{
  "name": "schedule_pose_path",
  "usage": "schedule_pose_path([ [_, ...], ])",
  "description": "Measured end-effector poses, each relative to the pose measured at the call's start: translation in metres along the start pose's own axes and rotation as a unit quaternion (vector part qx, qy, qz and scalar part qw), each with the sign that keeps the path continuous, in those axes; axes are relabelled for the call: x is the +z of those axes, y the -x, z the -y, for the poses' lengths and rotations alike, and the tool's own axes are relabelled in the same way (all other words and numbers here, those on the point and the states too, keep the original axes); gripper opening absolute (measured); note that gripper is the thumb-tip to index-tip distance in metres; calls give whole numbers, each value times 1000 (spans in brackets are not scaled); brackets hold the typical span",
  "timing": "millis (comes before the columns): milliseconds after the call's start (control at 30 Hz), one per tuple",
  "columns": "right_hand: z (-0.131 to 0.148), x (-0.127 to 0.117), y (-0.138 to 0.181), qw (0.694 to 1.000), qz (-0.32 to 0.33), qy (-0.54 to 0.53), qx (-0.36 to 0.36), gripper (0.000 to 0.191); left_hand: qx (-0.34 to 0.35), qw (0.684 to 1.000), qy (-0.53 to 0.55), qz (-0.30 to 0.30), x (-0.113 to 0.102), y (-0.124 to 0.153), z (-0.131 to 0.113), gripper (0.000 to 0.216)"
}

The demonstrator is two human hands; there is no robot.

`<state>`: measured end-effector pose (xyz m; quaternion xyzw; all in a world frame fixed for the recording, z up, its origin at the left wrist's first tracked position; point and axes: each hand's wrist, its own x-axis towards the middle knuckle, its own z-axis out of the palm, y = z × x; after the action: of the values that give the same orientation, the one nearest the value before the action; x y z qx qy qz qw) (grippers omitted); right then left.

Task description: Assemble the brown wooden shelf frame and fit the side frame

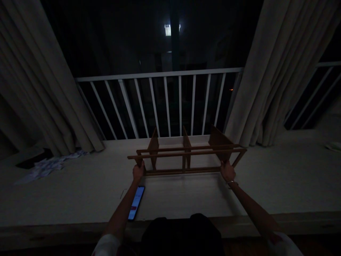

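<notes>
A brown wooden shelf frame (183, 155), with thin rails and several upright panels, spans the space between my two hands over a pale window ledge. My left hand (138, 172) is closed around its left end, near the lower corner. At the right end my right hand (227, 171), with a bracelet at the wrist, grips the frame by the lower corner beside the broad end panel (220, 142). Dim light hides the fingers in part. Whether the frame rests on the ledge or is lifted I cannot tell.
A phone with a lit screen (136, 202) lies on the ledge (181, 199) by my left forearm. Crumpled papers (48, 167) are at the left. White railing (160, 75) stands behind, before a dark window, between the left curtain (53, 89) and right curtain (255, 89).
</notes>
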<state>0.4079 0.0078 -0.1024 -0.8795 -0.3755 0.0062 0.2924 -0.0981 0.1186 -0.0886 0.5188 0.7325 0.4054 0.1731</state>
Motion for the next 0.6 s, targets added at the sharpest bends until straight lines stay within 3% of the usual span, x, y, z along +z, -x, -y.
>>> schedule_pose_path([
  [300, 18, 32, -8, 998, 27, 15, 52, 49, -20, 999, -33, 9, 24, -25, 1, 63],
  [600, 24, 44, -22, 996, 43, 12, 74, 46, -8, 999, -26, -32, 39, -31, -3, 76],
])
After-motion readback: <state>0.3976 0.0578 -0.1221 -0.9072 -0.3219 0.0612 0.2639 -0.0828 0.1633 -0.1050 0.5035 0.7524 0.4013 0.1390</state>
